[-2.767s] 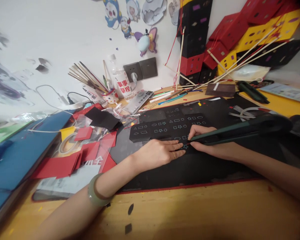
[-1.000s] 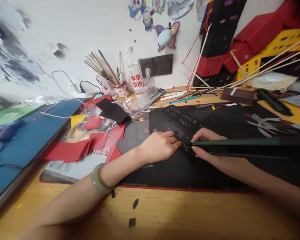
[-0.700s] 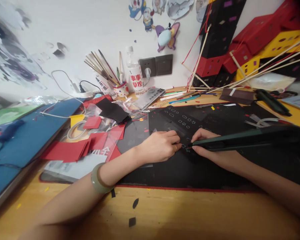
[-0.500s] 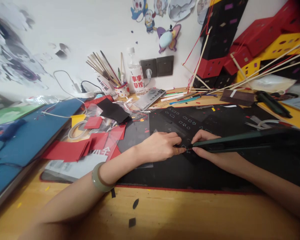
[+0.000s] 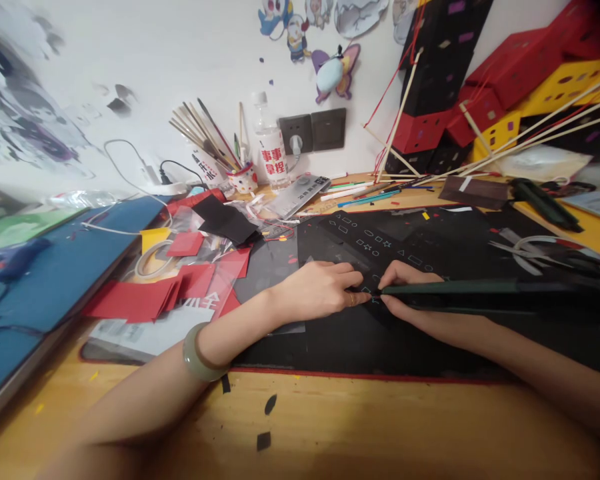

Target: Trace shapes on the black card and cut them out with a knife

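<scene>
A strip of black card (image 5: 353,235) with pale outlined shapes, among them stars, rectangles and circles, lies aslant on the black mat (image 5: 280,353). My left hand (image 5: 325,288) rests palm-down on its near end, some fingers bent and one ringed finger stretched toward an outlined shape. In a pinch, my right hand (image 5: 405,287) holds a long dark green pen-shaped tool (image 5: 460,290). The tool's tip is at the shapes beside my left fingertip; its exact kind is not clear.
Red paper pieces (image 5: 135,300), a tape roll (image 5: 155,260) and black paper (image 5: 227,222) lie left. Behind stand a bottle (image 5: 270,150) and a brush cup (image 5: 243,179). Scissors (image 5: 530,250) and red boxes (image 5: 423,132) are right. Small black scraps (image 5: 270,403) lie in front.
Both hands stay nearly in place on the card. The green tool's rear end has swung slightly downward in view, showing more of the scissors. The whole view has shifted slightly.
</scene>
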Action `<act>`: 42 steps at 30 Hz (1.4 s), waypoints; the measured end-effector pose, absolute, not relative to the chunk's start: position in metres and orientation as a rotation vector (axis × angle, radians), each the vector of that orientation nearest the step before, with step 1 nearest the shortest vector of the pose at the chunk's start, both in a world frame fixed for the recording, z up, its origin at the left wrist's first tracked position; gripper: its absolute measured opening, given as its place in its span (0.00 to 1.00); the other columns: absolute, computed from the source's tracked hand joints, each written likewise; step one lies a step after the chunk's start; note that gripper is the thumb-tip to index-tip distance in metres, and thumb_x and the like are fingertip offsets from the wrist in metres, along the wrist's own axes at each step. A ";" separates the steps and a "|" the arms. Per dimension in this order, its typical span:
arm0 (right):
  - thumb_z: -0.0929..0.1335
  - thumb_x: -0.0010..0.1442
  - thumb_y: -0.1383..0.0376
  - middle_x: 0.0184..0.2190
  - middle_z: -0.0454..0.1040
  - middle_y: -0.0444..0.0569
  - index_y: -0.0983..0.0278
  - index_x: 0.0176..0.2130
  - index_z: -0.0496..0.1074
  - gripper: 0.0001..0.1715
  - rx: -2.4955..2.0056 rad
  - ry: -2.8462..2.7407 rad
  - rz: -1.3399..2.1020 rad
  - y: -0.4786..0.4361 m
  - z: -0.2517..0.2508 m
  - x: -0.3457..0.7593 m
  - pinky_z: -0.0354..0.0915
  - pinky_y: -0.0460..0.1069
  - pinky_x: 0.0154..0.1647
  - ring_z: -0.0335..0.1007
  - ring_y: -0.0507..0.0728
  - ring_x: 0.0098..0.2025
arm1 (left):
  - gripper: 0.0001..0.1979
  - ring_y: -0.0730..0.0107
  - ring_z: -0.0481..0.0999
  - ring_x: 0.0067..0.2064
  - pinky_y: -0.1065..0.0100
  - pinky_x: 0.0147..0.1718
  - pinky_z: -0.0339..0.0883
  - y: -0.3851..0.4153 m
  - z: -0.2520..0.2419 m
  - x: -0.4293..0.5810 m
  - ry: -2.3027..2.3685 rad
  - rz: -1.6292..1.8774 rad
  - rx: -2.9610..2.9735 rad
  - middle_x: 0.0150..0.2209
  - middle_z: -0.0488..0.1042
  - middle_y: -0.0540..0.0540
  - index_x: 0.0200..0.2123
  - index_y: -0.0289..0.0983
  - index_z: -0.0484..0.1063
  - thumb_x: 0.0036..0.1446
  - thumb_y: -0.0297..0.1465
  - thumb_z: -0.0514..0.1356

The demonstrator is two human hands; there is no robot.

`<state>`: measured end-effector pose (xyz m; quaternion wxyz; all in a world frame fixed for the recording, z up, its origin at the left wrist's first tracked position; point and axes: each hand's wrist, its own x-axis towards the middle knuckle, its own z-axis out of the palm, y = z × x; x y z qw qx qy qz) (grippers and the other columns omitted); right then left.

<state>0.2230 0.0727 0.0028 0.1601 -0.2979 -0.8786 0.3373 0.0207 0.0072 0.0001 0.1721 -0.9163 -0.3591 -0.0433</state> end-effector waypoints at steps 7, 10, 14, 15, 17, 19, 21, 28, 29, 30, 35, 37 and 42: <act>0.63 0.53 0.68 0.23 0.66 0.39 0.59 0.29 0.59 0.05 -0.771 -2.556 0.946 0.077 0.000 0.228 0.57 0.46 0.26 0.62 0.51 0.25 | 0.12 0.70 0.66 0.35 0.70 0.27 0.60 0.007 -0.002 0.020 -0.996 -0.108 -2.560 0.34 0.68 0.48 0.46 0.39 0.68 0.64 0.31 0.48; 0.63 0.53 0.68 0.23 0.66 0.39 0.59 0.29 0.59 0.05 -0.777 -2.533 0.966 0.078 0.000 0.229 0.56 0.47 0.26 0.61 0.51 0.25 | 0.12 0.70 0.67 0.36 0.70 0.27 0.60 0.008 -0.002 0.020 -1.007 -0.108 -2.556 0.35 0.67 0.48 0.46 0.40 0.68 0.64 0.32 0.48; 0.63 0.52 0.69 0.22 0.65 0.39 0.59 0.29 0.59 0.06 -0.791 -2.520 1.013 0.077 0.000 0.228 0.56 0.47 0.26 0.60 0.51 0.26 | 0.12 0.70 0.67 0.37 0.69 0.28 0.60 0.008 -0.002 0.020 -1.017 -0.107 -2.567 0.35 0.67 0.48 0.46 0.40 0.68 0.64 0.31 0.49; 0.63 0.52 0.70 0.23 0.65 0.38 0.59 0.29 0.59 0.07 -0.792 -2.519 1.025 0.077 0.000 0.228 0.56 0.47 0.26 0.60 0.51 0.26 | 0.12 0.69 0.67 0.37 0.69 0.27 0.60 0.007 -0.002 0.020 -1.016 -0.103 -2.568 0.35 0.67 0.48 0.47 0.40 0.68 0.64 0.31 0.49; 0.63 0.52 0.69 0.23 0.65 0.39 0.59 0.29 0.59 0.06 -0.776 -2.508 1.057 0.078 -0.002 0.228 0.56 0.47 0.26 0.60 0.52 0.26 | 0.12 0.69 0.67 0.36 0.69 0.26 0.60 0.007 -0.002 0.021 -1.001 -0.109 -2.567 0.35 0.67 0.48 0.47 0.39 0.68 0.64 0.30 0.48; 0.64 0.53 0.68 0.24 0.65 0.39 0.59 0.29 0.60 0.05 -0.759 -2.447 1.082 0.080 -0.002 0.229 0.57 0.47 0.27 0.61 0.52 0.27 | 0.12 0.69 0.67 0.35 0.69 0.26 0.60 0.007 -0.003 0.021 -0.969 -0.133 -2.557 0.33 0.67 0.48 0.45 0.37 0.68 0.65 0.30 0.47; 0.64 0.54 0.66 0.24 0.65 0.40 0.59 0.29 0.61 0.04 -0.772 -2.331 1.083 0.083 0.000 0.231 0.57 0.48 0.27 0.62 0.52 0.27 | 0.12 0.70 0.67 0.34 0.69 0.27 0.61 0.006 -0.003 0.023 -0.923 -0.148 -2.540 0.31 0.67 0.47 0.42 0.34 0.69 0.65 0.28 0.46; 0.65 0.55 0.64 0.28 0.66 0.44 0.58 0.32 0.63 0.03 -0.905 -2.047 0.848 0.089 0.026 0.246 0.57 0.50 0.27 0.63 0.54 0.29 | 0.10 0.68 0.67 0.31 0.69 0.25 0.63 -0.006 -0.002 0.051 -0.999 -0.107 -2.435 0.27 0.66 0.45 0.35 0.28 0.70 0.61 0.22 0.48; 0.65 0.54 0.64 0.28 0.66 0.44 0.58 0.32 0.63 0.04 -0.916 -2.029 0.850 0.090 0.027 0.247 0.57 0.50 0.27 0.62 0.54 0.29 | 0.10 0.68 0.67 0.31 0.69 0.24 0.63 -0.007 -0.002 0.059 -1.067 -0.100 -2.414 0.27 0.65 0.45 0.34 0.28 0.70 0.60 0.22 0.49; 0.65 0.54 0.64 0.27 0.66 0.43 0.59 0.31 0.63 0.04 -0.925 -2.009 0.872 0.091 0.027 0.247 0.57 0.50 0.27 0.62 0.53 0.28 | 0.10 0.67 0.67 0.30 0.69 0.23 0.62 -0.008 -0.002 0.068 -1.128 -0.093 -2.389 0.27 0.65 0.45 0.32 0.29 0.70 0.59 0.21 0.49; 0.67 0.52 0.63 0.22 0.63 0.39 0.60 0.31 0.63 0.06 -0.999 -1.766 1.216 0.099 0.013 0.246 0.61 0.48 0.25 0.60 0.50 0.23 | 0.08 0.65 0.69 0.29 0.69 0.21 0.62 -0.008 0.001 0.111 -1.343 -0.006 -2.315 0.26 0.65 0.44 0.25 0.30 0.70 0.52 0.20 0.53; 0.67 0.49 0.64 0.24 0.64 0.40 0.60 0.30 0.64 0.06 -1.076 -1.685 1.337 0.104 0.008 0.247 0.64 0.49 0.27 0.62 0.50 0.24 | 0.09 0.65 0.69 0.28 0.68 0.20 0.62 -0.009 0.004 0.125 -1.367 -0.003 -2.259 0.25 0.66 0.43 0.25 0.30 0.71 0.51 0.20 0.52; 0.66 0.48 0.68 0.18 0.64 0.39 0.61 0.26 0.65 0.02 -1.252 -1.883 1.232 0.109 0.008 0.253 0.58 0.48 0.24 0.61 0.50 0.22 | 0.16 0.62 0.73 0.32 0.64 0.28 0.68 -0.024 0.003 0.150 -1.209 -0.105 -2.183 0.35 0.74 0.34 0.40 0.24 0.73 0.54 0.21 0.48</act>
